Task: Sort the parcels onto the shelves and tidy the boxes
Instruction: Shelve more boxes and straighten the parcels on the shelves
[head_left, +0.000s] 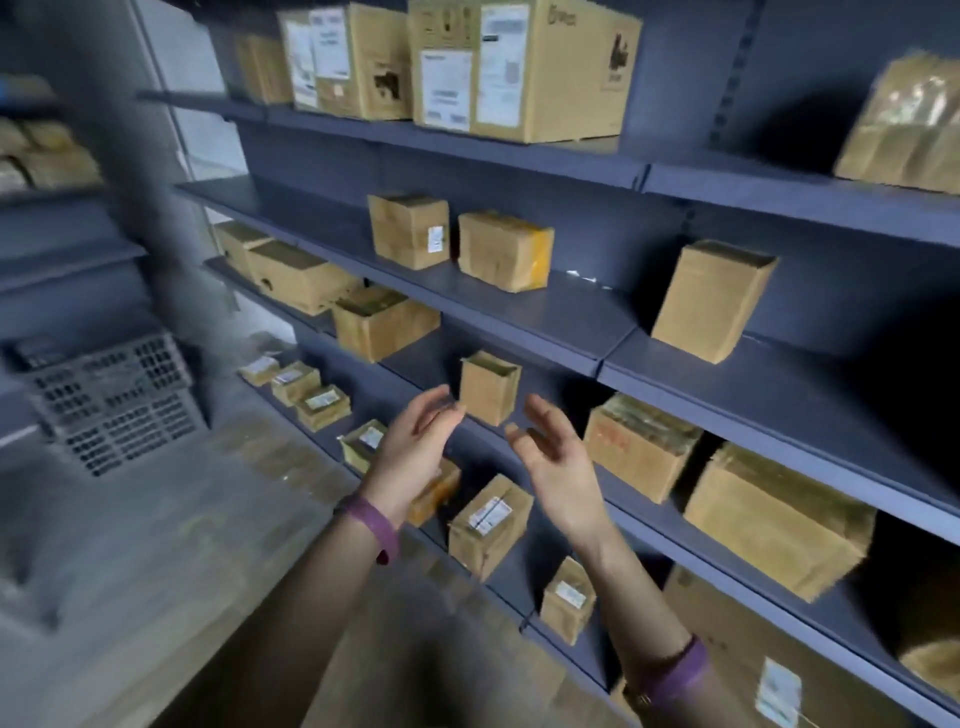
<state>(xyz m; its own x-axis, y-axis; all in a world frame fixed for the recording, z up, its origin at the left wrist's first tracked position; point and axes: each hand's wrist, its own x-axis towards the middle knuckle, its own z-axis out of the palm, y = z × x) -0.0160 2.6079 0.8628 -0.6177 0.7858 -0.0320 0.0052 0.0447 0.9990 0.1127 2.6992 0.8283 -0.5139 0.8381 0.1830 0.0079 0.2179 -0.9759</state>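
Head view: small upright parcel (488, 387) stands alone on shelf (421, 371).
Left grip (415, 452): released, empty, palm inward.
Right grip (556, 462): released, empty, likely framing the parcel.

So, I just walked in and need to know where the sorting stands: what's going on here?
A person stands at dark shelves stocked with cardboard boxes. Both hands are open and empty. The left hand and right hand are raised on either side of a small upright box on a middle shelf, not gripping it. Whether the left fingertips touch it is unclear.
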